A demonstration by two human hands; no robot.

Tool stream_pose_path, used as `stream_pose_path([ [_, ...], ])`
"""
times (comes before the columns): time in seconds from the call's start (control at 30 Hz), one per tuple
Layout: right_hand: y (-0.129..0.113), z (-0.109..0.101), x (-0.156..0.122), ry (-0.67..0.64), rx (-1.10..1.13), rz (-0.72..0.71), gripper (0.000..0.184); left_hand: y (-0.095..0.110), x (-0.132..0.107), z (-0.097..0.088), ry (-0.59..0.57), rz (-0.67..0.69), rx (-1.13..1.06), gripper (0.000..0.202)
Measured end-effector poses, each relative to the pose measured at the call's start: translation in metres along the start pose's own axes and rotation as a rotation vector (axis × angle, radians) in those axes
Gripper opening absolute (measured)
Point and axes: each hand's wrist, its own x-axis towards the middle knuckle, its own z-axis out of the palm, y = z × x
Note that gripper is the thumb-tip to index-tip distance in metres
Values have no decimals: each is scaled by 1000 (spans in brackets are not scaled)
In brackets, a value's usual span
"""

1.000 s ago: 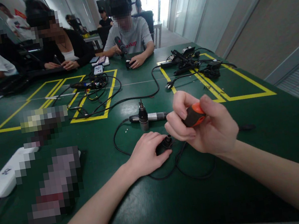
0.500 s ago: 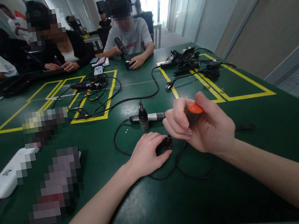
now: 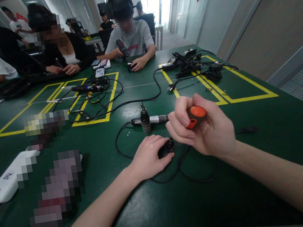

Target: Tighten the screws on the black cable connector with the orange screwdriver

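My right hand [image 3: 203, 130] is raised above the table, its fingers wrapped round a screwdriver handle [image 3: 198, 112]. The handle is dark grey with an orange end cap and an orange slot in its side; its far end is hidden. On the table to its left, my left hand [image 3: 151, 157] grips a black round part [image 3: 169, 145] with a small metal collar on top, between thumb and fingers. Just beyond stands a black and grey cylindrical part [image 3: 145, 120] with a thin pin pointing up. Behind it lies a silver and black pen-like tool [image 3: 158, 119] with a black cable.
A black cable [image 3: 199, 179] loops beside my hands. At left lie a white power bank [image 3: 5, 182] and a blurred phone-like object [image 3: 61, 185]. Tangled cables [image 3: 97, 85] and black adapters [image 3: 214, 73] lie farther back. A dark flat piece [image 3: 248, 129] is at right. Co-workers sit opposite.
My right hand has turned the screwdriver handle slightly, so the orange slot in its side now shows. My left hand and the black part stay in place.
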Motion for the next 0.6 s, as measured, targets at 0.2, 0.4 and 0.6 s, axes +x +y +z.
stream_pose_path([
  [0.2,1,-1,0,-36,19,17,56,-1,0,0,-3,6,11,31],
  [0.4,2,-5,-4,-76,4,-30,40,-2,0,0,2,13,12,34],
  [0.6,3,-6,-3,-36,-41,-69,41,-2,0,1,3,13,2,24],
])
